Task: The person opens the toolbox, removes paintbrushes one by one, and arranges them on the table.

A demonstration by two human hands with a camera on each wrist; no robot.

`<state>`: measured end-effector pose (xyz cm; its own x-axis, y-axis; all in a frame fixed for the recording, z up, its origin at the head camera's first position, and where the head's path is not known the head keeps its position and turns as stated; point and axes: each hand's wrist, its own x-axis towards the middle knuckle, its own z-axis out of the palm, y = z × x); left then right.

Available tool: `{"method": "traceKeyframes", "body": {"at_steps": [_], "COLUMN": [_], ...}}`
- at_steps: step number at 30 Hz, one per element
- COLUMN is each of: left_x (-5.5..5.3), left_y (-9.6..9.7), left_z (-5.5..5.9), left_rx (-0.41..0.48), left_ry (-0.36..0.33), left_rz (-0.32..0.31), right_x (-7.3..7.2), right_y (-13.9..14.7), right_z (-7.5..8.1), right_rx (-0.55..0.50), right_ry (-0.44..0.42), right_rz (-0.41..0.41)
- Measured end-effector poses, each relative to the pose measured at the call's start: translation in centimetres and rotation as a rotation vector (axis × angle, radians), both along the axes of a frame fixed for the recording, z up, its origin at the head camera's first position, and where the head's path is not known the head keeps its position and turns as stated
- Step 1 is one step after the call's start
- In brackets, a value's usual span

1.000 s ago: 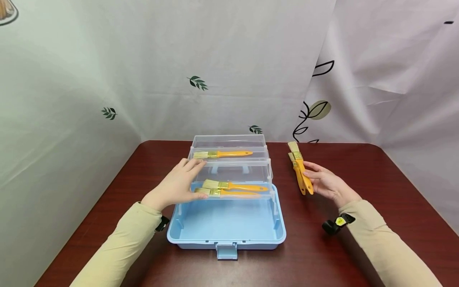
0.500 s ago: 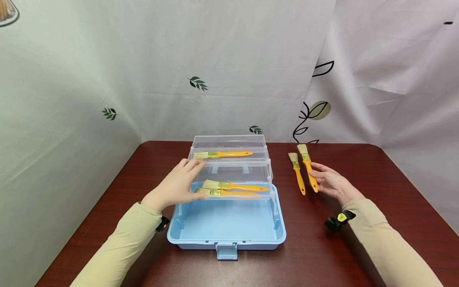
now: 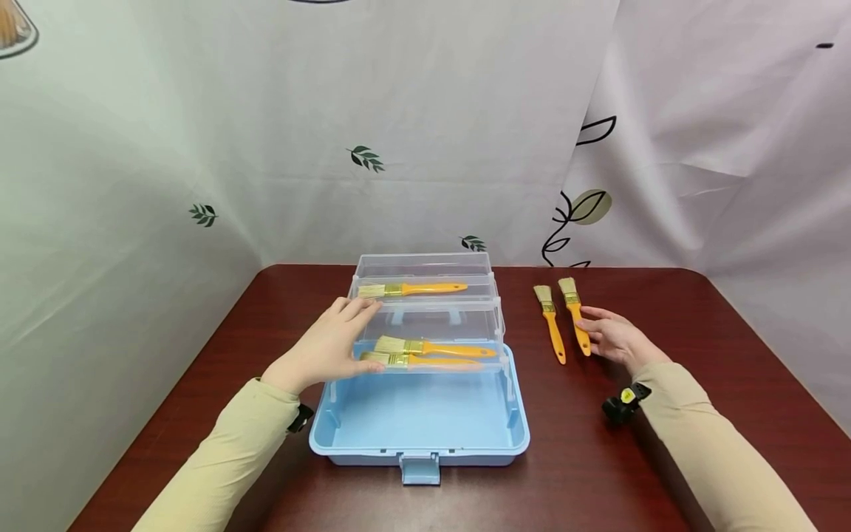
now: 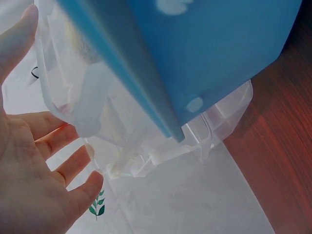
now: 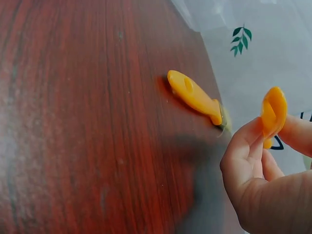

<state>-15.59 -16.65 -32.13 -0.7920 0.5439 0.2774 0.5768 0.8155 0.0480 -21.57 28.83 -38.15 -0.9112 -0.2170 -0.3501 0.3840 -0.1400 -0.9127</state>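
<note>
My right hand (image 3: pixel 617 340) pinches the yellow handle of a paintbrush (image 3: pixel 575 318), bristles pointing away from me. In the right wrist view the handle end (image 5: pixel 274 112) sits between thumb and fingers, above the table. Another paintbrush (image 3: pixel 551 324) lies just left of it. At the left end of the clear trays my left hand (image 3: pixel 329 343) rests with fingers spread, touching the plastic edge (image 4: pixel 46 83). Two paintbrushes (image 3: pixel 459 350) lie in the lower clear tray (image 3: pixel 432 325), one in the upper tray (image 3: pixel 479 288). The blue toolbox (image 3: pixel 425 414) stands open beneath them.
A front latch (image 3: pixel 420 470) hangs down from the toolbox. The dark red table (image 3: pixel 572 443) ends at a pale cloth wall (image 3: pixel 432 111) behind and at both sides.
My right hand has moved the paintbrush to the right, away from the one it overlapped, and lowered it slightly. My left hand stays at the trays.
</note>
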Motion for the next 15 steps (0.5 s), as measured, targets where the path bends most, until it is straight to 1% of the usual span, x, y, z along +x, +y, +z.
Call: {"method": "traceKeyframes", "body": {"at_steps": [7, 15], "left_x": [0.07, 0.12], "left_y": [0.03, 0.02], "left_z": [0.03, 0.03], "left_rx": [-0.002, 0.000], "left_ry": [-0.007, -0.004], "left_rz": [0.001, 0.000], "right_x": [-0.20, -0.69], "right_y": [0.01, -0.14], "right_z": [-0.20, -0.43], "right_rx": [0.034, 0.078], "right_ry": [-0.008, -0.044], "right_rz": [-0.011, -0.039]}}
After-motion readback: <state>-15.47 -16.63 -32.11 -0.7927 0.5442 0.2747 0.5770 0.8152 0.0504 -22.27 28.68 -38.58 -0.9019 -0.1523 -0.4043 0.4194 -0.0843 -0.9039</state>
